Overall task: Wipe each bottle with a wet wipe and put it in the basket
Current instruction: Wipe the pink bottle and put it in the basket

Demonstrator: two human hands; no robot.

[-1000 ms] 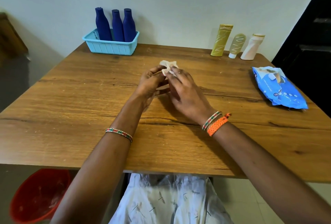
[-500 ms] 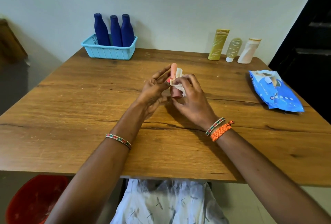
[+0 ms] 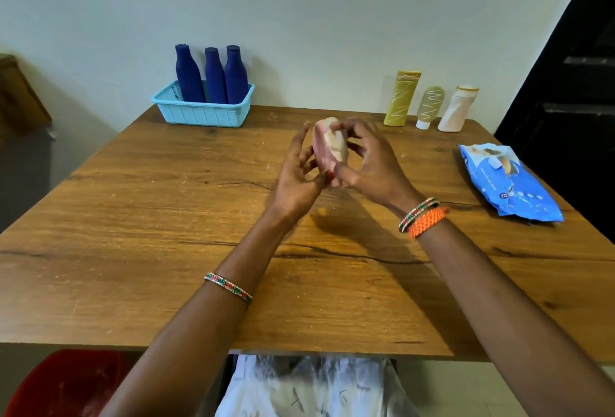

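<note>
Mid-wipe, by the look of it, above the middle of the table (image 3: pixel 166 250); pink bottle (image 3: pixel 320 147) held upright off the wood, clear of the surface so every side can be reached; left hand (image 3: pixel 296 180) gripping it low, thumb at the base and fingers spread up the far side, seemingly to steady and turn it; right hand (image 3: pixel 366 163) curled round the near side, pressing a wet wipe (image 3: pixel 336 145) against the body, wipe bunched small under the fingertips; some motion blur, so exact finger contact hard to tell. Basket (image 3: pixel 203 112) at the far left edge by the wall, three blue bottles (image 3: pixel 213 78) standing in it, presumably done already; yellow tube (image 3: pixel 402 98), small tube (image 3: pixel 429 107) and white bottle (image 3: pixel 457 108) lined up at far right, well apart from the basket, likely awaiting their turn; wipes pack (image 3: pixel 509 180) lying flat at right, near the working hand for the next sheet; red bin (image 3: pixel 63 383) under the table's left corner, probably for spent wipes.
</note>
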